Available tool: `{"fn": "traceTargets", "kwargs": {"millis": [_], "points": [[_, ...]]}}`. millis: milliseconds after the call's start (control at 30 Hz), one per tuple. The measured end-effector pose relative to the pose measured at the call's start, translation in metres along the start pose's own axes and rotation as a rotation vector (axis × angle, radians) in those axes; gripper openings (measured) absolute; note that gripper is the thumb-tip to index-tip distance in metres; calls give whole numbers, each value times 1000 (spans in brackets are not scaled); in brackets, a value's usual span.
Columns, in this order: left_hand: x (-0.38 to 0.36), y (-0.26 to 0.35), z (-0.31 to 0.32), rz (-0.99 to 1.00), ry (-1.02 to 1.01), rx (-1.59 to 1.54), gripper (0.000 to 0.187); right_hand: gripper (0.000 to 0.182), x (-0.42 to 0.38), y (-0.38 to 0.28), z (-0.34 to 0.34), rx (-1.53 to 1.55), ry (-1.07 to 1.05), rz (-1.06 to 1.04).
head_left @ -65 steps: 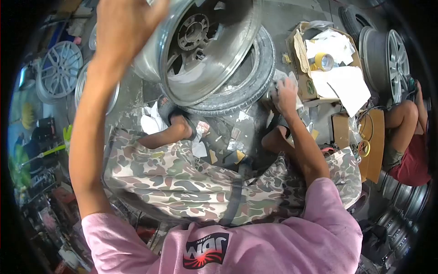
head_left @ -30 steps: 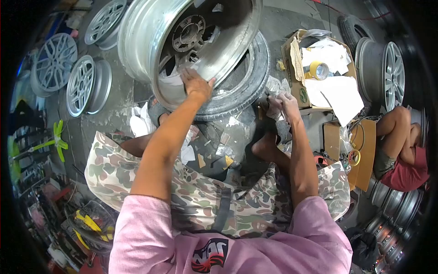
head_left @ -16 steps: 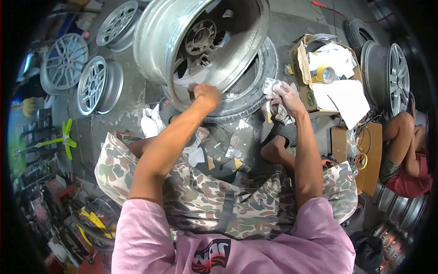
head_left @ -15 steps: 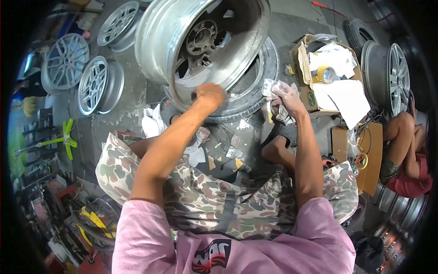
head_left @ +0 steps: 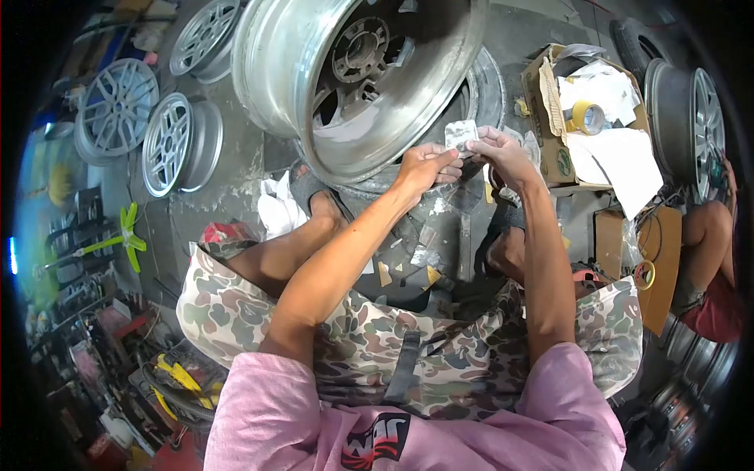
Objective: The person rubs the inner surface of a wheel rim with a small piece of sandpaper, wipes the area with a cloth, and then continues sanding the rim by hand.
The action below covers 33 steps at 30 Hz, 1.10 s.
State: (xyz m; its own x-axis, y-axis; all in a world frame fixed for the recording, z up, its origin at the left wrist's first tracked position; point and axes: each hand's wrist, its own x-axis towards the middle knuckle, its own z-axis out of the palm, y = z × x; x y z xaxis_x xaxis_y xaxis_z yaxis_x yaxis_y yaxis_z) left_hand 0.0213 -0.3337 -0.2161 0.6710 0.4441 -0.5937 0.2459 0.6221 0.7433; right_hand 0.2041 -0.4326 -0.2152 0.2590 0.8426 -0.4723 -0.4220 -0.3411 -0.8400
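My right hand (head_left: 506, 157) pinches a small, smudged grey-white square of folded sandpaper (head_left: 460, 135) between thumb and fingers. Close against its lower left edge, my left hand (head_left: 432, 166) has its fingers curled and thumb pressed in, gripping it too. Both hands are in front of a large bare-metal wheel rim (head_left: 345, 157), which leans tilted with its hollow barrel facing me and a pale grey patch inside. Under the rim lies a tyre (head_left: 493, 86), partly hidden.
At right stands a cardboard box (head_left: 559, 157) with papers and a yellow tape roll (head_left: 587, 117). Several spoked rims (head_left: 167, 145) stand at left. Scraps (head_left: 426, 257) litter the floor between my feet. Another person's bent leg (head_left: 704, 243) is at far right, beside a rim (head_left: 707, 118).
My left hand has moved right, away from the rim's lower edge, to meet my right hand at the sandpaper. The view has shifted slightly.
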Motion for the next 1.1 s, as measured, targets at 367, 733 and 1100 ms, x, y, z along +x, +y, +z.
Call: {"fn": "traceTargets", "kwargs": {"millis": [367, 733, 1100], "points": [[3, 13, -18, 679, 350, 953, 47, 22, 22, 6, 14, -167, 8, -103], [-4, 21, -25, 571, 227, 943, 43, 24, 25, 11, 16, -207, -91, -95], [3, 16, -31, 184, 5, 693, 26, 22, 19, 13, 26, -124, -57, -52]]}}
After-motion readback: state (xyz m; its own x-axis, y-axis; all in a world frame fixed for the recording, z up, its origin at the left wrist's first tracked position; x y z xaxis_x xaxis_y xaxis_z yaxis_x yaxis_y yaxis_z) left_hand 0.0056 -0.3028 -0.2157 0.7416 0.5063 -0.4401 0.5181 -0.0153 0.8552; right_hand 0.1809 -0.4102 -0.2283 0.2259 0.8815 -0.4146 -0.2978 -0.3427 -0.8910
